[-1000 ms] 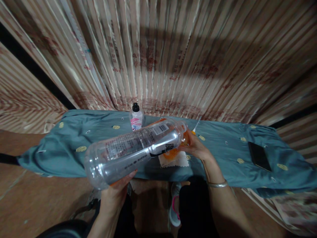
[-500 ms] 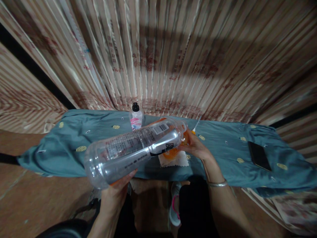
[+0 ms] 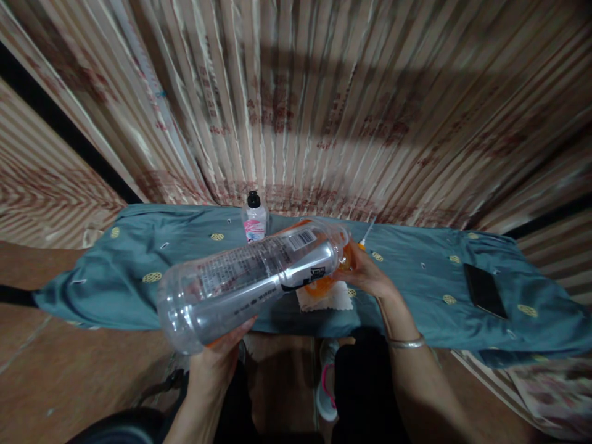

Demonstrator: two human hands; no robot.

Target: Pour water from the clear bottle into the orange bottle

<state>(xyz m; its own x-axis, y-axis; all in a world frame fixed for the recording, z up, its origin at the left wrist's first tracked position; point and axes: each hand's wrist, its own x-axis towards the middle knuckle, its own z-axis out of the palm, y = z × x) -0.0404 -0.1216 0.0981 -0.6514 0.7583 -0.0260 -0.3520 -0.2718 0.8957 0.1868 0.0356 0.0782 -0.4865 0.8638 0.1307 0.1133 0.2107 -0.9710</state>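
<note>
My left hand [image 3: 219, 351] is closed under the base end of a large clear plastic bottle [image 3: 259, 277] with a printed label and barcode. The bottle lies tilted in the air, its neck to the right and a little higher than its base. At that neck, my right hand [image 3: 367, 271] grips an orange see-through container [image 3: 319, 287], largely hidden behind the bottle. Whether the two mouths touch cannot be made out. Under the container a white cloth [image 3: 330, 302] with a jagged edge lies on the table. A thin pale tube with an orange end [image 3: 365, 237] shows just beyond my right hand.
A small clear bottle with a black cap [image 3: 255, 219] and pink label stands at the back. Toward the right lies a dark phone [image 3: 485, 290]. A teal cloth with pineapple prints [image 3: 407, 246] covers the narrow table. Striped curtains [image 3: 296, 123] hang close behind it.
</note>
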